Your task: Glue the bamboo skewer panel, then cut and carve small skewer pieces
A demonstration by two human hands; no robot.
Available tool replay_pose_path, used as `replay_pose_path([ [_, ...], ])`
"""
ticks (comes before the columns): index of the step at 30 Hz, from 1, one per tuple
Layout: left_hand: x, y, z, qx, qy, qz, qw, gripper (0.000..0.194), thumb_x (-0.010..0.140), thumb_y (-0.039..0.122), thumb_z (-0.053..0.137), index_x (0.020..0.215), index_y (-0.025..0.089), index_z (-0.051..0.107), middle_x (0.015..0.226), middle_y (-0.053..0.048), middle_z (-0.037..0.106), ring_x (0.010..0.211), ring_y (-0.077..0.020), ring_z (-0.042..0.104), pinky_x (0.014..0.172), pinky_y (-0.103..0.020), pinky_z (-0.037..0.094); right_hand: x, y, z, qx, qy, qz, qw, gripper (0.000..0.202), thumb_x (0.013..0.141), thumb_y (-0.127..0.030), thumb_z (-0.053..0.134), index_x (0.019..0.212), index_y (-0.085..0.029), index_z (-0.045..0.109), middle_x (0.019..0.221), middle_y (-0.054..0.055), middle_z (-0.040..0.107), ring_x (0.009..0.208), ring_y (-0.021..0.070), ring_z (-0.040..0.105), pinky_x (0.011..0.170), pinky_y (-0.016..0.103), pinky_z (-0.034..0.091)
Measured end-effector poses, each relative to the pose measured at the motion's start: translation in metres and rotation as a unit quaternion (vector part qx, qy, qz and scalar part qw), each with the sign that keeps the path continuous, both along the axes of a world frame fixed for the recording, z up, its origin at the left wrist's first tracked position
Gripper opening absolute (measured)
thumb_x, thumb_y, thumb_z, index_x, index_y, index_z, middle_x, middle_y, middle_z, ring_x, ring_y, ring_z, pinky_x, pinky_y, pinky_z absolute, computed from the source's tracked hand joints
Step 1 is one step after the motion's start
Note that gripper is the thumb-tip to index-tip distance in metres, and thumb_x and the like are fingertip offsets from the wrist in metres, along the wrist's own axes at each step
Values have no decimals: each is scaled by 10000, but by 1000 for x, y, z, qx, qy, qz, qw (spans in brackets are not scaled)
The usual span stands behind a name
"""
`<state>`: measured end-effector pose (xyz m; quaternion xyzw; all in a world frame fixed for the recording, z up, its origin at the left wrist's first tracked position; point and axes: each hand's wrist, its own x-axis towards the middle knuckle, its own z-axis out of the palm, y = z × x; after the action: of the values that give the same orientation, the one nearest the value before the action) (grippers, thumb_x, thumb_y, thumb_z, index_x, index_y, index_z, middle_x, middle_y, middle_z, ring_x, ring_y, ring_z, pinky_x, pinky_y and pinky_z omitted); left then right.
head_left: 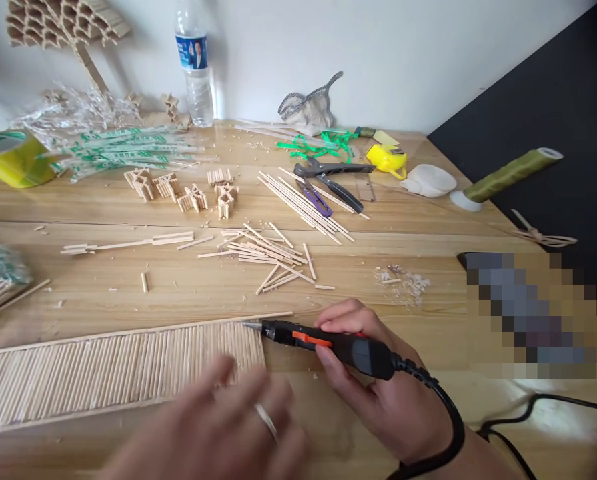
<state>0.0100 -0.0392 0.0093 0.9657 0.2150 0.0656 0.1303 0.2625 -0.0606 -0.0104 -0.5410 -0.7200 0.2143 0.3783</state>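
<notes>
My right hand point(378, 380) is closed around a black hot glue pen point(338, 347) with an orange trigger and a cord at its rear. The pen's metal tip points left, at the upper right corner of a panel of thin wooden sticks point(128, 370) laid side by side. Along the panel's top edge runs a long stick point(273, 315) that sticks out past the corner. My left hand point(228, 427), a ring on one finger, hovers over or near the panel's lower right part. It is blurred by motion, so I cannot tell its grip.
Loose short sticks point(271, 250) lie beyond the panel, with pliers point(335, 183) and purple-handled snippers point(315, 199) behind. Small stick pieces point(193, 198), yellow tape point(15, 160) and a water bottle point(195, 73) stand farther back. A black cable point(553, 398) crosses the right side.
</notes>
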Motion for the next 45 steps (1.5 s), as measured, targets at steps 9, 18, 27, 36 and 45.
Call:
replay_pose_path([
  [9,-42,54,1,-20,-3,118,993,604,856,520,720,1340,216,525,1280,-109,593,1156,-317,574,1046,-519,446,0,7,16,-44,-16,-12,999,49,968,-220,592,964,-253,557,922,24,661,832,181,659,702,288,525],
  [18,-36,50,-3,-51,-13,103,993,460,920,413,661,1297,204,504,1251,-106,582,1145,-296,551,1014,-473,430,1,6,8,-41,-2,-1,999,46,982,-219,566,974,-256,540,956,38,635,892,196,646,710,294,513],
  [27,-38,50,-6,-48,-16,95,994,456,928,439,651,1289,202,507,1239,-102,581,1121,-293,546,1005,-471,419,6,0,6,-64,10,22,998,63,980,-246,579,955,-251,522,950,39,607,874,199,632,725,308,516],
  [36,-38,51,-9,-28,-13,85,996,473,924,445,651,1286,167,526,1233,-118,590,1114,-300,557,1005,-475,411,9,-2,8,-94,28,35,995,93,958,-236,599,948,-252,508,923,29,601,810,194,606,691,320,492],
  [45,-38,54,-9,-7,-41,75,996,444,915,410,659,1269,158,567,1196,-121,619,1073,-299,573,969,-460,432,11,-3,8,-101,52,73,991,164,923,-182,621,956,-261,481,890,7,556,820,195,580,721,346,474],
])
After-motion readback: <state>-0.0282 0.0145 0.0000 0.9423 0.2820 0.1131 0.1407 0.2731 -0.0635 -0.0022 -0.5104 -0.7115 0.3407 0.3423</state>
